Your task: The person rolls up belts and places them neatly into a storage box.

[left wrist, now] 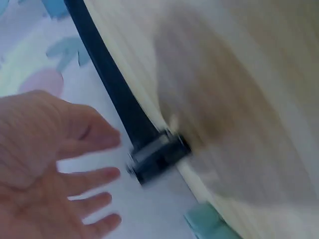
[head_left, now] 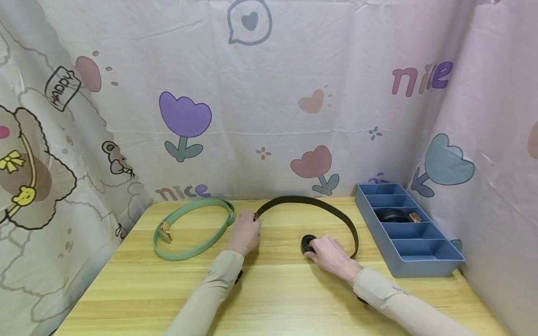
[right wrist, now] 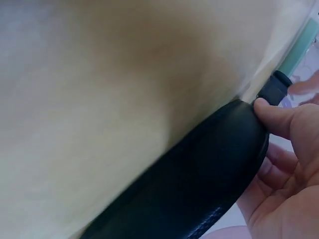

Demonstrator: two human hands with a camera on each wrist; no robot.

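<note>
A black belt (head_left: 311,200) arcs over the wooden table, one end rolled into a small coil (head_left: 308,244). My right hand (head_left: 332,256) grips that coil, thumb and fingers round it; the right wrist view shows the thumb pressed on the dark strap (right wrist: 199,164). At the belt's other end is a dark buckle (left wrist: 159,157). Beside it, my left hand (head_left: 245,233) has its fingers (left wrist: 94,179) loosely extended, a small gap between fingertips and buckle in the left wrist view.
A green belt (head_left: 185,255) with a gold-coloured buckle (head_left: 165,230) lies in a loop at the left. On the right stands a blue divided box (head_left: 384,238); its middle compartment holds a rolled black belt (head_left: 392,215). A patterned curtain (head_left: 269,93) hangs behind the table.
</note>
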